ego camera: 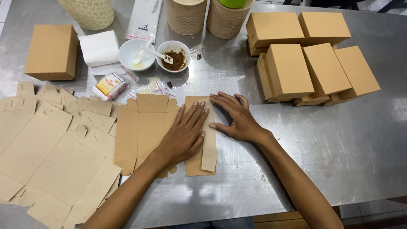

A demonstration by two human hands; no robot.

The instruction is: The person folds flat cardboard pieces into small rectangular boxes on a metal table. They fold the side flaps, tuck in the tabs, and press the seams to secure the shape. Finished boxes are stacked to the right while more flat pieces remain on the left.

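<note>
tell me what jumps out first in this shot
At the centre of the steel table, the left hand and right hand press flat on an unfolded brown cardboard box blank. A pile of flat brown blanks fans out at the left, and finished brown cardboard boxes cluster at the upper right.

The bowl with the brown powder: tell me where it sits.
In the head view, the bowl with brown powder sits at the table's far side, left of centre, right beside the white bowl and before a woven container.

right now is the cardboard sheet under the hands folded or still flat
Partly folded: the cardboard sheet lies flat, its right flap turned over.
</note>
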